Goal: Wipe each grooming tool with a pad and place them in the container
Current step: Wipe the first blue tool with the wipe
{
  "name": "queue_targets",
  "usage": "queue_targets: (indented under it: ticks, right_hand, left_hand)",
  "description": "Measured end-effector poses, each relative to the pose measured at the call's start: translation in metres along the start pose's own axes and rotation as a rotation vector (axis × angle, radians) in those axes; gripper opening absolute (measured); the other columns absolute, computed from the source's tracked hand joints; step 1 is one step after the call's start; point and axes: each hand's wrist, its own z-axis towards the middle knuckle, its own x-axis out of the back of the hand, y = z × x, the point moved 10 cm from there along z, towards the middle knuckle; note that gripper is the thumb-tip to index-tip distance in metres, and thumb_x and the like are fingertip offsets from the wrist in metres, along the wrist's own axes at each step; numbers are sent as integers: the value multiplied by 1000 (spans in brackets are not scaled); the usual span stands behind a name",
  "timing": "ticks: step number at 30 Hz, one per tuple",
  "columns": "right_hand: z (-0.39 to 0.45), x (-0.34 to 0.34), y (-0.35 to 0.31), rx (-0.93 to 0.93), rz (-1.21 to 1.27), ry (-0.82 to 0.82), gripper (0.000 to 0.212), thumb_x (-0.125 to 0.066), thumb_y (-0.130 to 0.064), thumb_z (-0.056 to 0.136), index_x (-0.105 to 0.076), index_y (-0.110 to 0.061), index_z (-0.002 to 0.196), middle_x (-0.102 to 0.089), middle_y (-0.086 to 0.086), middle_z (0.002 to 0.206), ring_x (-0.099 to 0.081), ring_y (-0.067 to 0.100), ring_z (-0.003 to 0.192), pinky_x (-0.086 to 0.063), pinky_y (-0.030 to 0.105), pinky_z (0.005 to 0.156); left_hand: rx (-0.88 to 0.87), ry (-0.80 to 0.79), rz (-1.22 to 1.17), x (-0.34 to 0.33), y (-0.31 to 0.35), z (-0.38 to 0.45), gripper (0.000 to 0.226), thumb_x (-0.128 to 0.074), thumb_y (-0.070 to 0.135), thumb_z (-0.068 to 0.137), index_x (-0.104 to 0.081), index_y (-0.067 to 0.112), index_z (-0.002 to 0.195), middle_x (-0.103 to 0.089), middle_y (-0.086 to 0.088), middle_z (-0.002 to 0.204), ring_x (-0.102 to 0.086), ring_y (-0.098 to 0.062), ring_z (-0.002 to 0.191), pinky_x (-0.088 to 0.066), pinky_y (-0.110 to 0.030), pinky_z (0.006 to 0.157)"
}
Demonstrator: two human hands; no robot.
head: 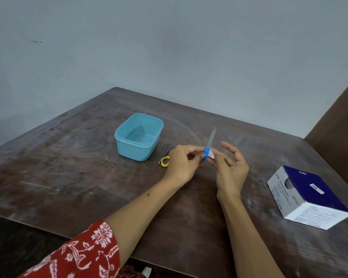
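Observation:
My left hand [182,163] pinches the blue handle of a nail file [210,140], whose grey blade points up and away. My right hand [230,167] pinches a small white pad [211,155] against the file's handle end, with its other fingers spread. A light blue plastic container [138,137] stands open with nothing in it, just left of my hands. Between the container and my left hand lie metal tweezers [166,152] and a yellow-handled tool [165,161] on the table, partly hidden by my left hand.
A white and blue box of alcohol swabs [307,197] stands open on the dark wooden table [68,167] at the right. A brown panel [337,125] rises at the far right. A pale wall is behind the table.

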Motion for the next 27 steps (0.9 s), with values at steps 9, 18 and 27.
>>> queue_targets:
  ticks: [9, 18, 27]
  right_hand:
    - [2, -6, 6, -20, 6, -94, 36, -77, -1, 72, -64, -20, 99, -74, 0, 80, -70, 16, 84, -55, 32, 83]
    - [4, -4, 4, 8, -24, -66, 35, -74, 1, 74, -57, -22, 94, -72, 3, 81, -70, 13, 78, -54, 26, 76]
    - [4, -4, 9, -68, 90, -53, 20, -68, 3, 79, -61, -12, 90, -72, 1, 67, -67, 11, 65, -55, 31, 71]
  left_hand:
    - [4, -7, -50, 1, 0, 1, 24, -60, -1, 86, -67, 4, 109, -71, -9, 95, -69, -14, 82, -58, -20, 70]
    - [3, -36, -30, -3, 0, 0, 29, -58, -6, 86, -66, 4, 112, -71, -11, 98, -69, -16, 87, -57, -20, 73]
    - [-24, 21, 1, 3, 4, 0, 31, -59, -6, 84, -66, 7, 111, -72, -8, 95, -70, -14, 84, -58, -26, 76]
